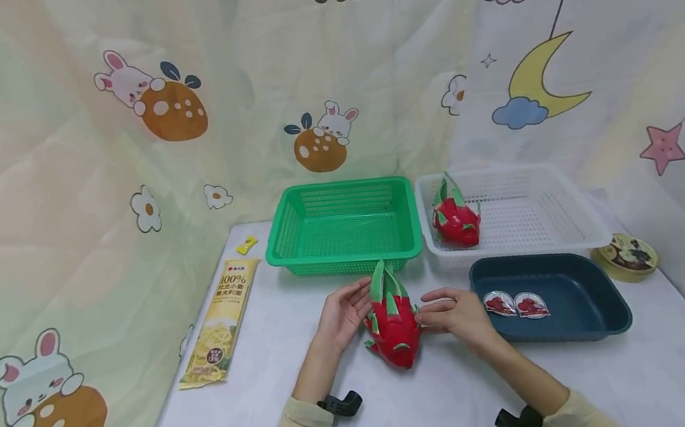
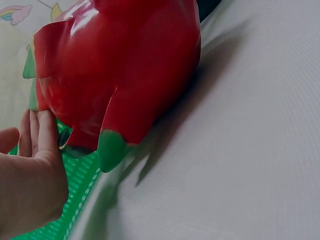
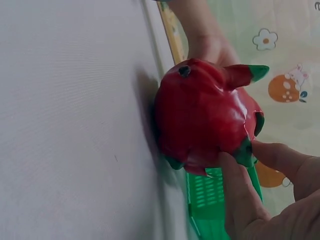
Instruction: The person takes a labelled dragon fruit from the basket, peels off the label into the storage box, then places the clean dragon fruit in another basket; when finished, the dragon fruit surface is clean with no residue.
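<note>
A red dragon fruit (image 1: 396,334) with green leaf tips lies on the white table between both hands. My left hand (image 1: 346,315) is at its left side, near the leafy top. In the left wrist view, straight fingers (image 2: 47,131) of that hand touch the fruit's side, while most of the palm stays off it. On the opposite side, my right hand (image 1: 458,314) has its fingertips against the fruit. The right wrist view shows this hand (image 3: 280,200) pinching a green-tipped scale on the dragon fruit (image 3: 200,115).
Behind the hands stand a green basket (image 1: 348,261) and a white basket (image 1: 526,245) holding another dragon fruit (image 1: 458,221). A dark blue tray (image 1: 574,328) with two round stickers is at right, beside a round tin (image 1: 627,257). Left lie a pasta packet (image 1: 218,326) and a yellow wrapped candy (image 1: 247,245).
</note>
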Demonstrator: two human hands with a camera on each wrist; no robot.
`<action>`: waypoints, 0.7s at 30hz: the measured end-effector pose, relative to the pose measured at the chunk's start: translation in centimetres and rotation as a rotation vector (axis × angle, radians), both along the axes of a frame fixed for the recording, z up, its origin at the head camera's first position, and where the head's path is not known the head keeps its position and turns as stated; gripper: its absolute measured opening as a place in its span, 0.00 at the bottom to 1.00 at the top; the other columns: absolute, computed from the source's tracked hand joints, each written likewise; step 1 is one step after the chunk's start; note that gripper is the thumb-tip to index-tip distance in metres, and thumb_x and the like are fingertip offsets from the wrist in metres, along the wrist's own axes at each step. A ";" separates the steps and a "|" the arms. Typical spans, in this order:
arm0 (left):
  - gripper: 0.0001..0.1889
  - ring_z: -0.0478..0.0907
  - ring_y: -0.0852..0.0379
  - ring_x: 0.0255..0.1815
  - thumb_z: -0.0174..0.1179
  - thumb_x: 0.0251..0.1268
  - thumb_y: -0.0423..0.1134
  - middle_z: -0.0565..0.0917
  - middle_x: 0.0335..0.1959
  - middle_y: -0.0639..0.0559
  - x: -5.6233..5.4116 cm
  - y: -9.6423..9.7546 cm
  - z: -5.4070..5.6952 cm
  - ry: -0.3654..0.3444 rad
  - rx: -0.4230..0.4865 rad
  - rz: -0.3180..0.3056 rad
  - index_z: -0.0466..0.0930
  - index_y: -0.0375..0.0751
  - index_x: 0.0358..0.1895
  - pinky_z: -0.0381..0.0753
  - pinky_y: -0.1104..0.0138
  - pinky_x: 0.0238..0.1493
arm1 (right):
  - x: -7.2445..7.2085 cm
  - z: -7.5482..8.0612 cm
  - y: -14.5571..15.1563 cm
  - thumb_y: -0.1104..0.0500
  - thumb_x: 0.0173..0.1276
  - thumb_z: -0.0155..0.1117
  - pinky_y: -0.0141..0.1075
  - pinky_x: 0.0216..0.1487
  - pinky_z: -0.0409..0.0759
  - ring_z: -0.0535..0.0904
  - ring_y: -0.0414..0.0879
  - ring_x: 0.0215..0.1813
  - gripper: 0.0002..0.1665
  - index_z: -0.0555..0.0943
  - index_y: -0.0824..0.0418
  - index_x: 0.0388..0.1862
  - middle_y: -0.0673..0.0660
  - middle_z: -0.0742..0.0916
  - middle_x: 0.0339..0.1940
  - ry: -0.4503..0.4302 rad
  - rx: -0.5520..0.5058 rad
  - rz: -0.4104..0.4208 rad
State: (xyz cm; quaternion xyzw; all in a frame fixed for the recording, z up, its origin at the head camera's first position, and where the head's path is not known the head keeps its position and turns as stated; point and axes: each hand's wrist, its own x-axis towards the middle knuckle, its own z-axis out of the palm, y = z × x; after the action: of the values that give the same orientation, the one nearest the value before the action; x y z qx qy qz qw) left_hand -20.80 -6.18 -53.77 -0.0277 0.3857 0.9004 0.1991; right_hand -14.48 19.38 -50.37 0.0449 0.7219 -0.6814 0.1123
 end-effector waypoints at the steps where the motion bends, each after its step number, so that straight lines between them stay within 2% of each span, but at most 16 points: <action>1: 0.26 0.87 0.52 0.52 0.48 0.81 0.36 0.88 0.50 0.43 0.0 0.0 0.0 0.004 0.003 -0.005 0.64 0.20 0.73 0.86 0.64 0.57 | 0.0 0.0 0.0 0.62 0.68 0.76 0.42 0.49 0.90 0.91 0.53 0.45 0.30 0.77 0.74 0.64 0.64 0.92 0.46 -0.003 0.000 -0.016; 6: 0.26 0.87 0.52 0.54 0.47 0.81 0.36 0.87 0.52 0.42 0.0 0.1 0.1 0.014 0.013 -0.016 0.63 0.20 0.73 0.85 0.63 0.58 | -0.1 0.1 -0.1 0.60 0.69 0.75 0.42 0.49 0.90 0.91 0.51 0.44 0.28 0.79 0.73 0.63 0.65 0.92 0.45 -0.012 0.024 -0.053; 12: 0.23 0.86 0.50 0.56 0.48 0.82 0.37 0.87 0.54 0.41 0.2 0.0 0.3 0.014 0.026 -0.036 0.69 0.24 0.70 0.85 0.62 0.60 | 0.0 0.5 -0.2 0.59 0.68 0.75 0.43 0.47 0.90 0.91 0.52 0.43 0.26 0.82 0.72 0.60 0.65 0.92 0.45 -0.004 0.069 -0.077; 21: 0.26 0.79 0.45 0.68 0.46 0.84 0.38 0.78 0.69 0.35 0.1 -0.8 0.7 0.079 0.046 -0.139 0.63 0.25 0.76 0.77 0.58 0.69 | 0.0 0.3 0.2 0.61 0.67 0.75 0.42 0.45 0.90 0.91 0.54 0.41 0.21 0.84 0.71 0.55 0.65 0.92 0.43 0.001 0.096 -0.083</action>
State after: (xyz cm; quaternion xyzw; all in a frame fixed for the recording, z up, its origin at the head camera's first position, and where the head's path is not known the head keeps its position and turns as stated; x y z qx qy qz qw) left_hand -20.75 -7.03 -53.03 0.0392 0.3735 0.8935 0.2463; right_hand -14.44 19.57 -50.07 0.0795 0.7512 -0.6502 0.0813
